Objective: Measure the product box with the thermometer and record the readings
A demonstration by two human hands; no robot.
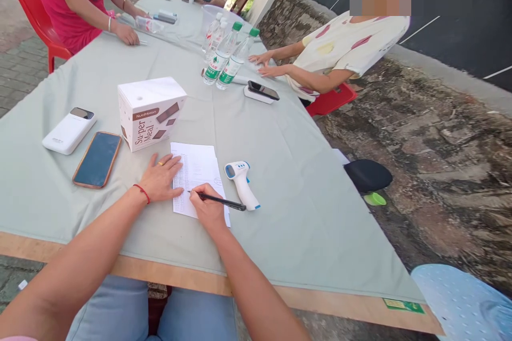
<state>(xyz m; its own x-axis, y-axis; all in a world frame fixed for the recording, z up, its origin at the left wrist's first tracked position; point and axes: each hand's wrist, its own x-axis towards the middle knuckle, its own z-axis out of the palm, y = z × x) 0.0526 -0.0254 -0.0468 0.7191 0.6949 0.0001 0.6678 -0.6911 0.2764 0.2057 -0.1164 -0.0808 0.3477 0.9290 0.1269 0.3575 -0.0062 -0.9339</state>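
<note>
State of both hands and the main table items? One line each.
Left hand: spread, partly on the sheets
Right hand: closed around the pen
Pen: slanted, tip at the page
Sheets: flat, printed
NutriMotion box: upright, closed
Thermometer: lying on its side
Orange-cased phone: face up, dark
Power bank: lying flat
Green-capped bottles: upright, closed
Black phone: face up, dark

Left of centre, we see a gold ring (pixel 160 163) on the left hand (pixel 159 179) and a red cord bracelet (pixel 143 193); bottom, light-blue jeans (pixel 196 311); bottom-left corner, pink cloth (pixel 16 338).
</note>
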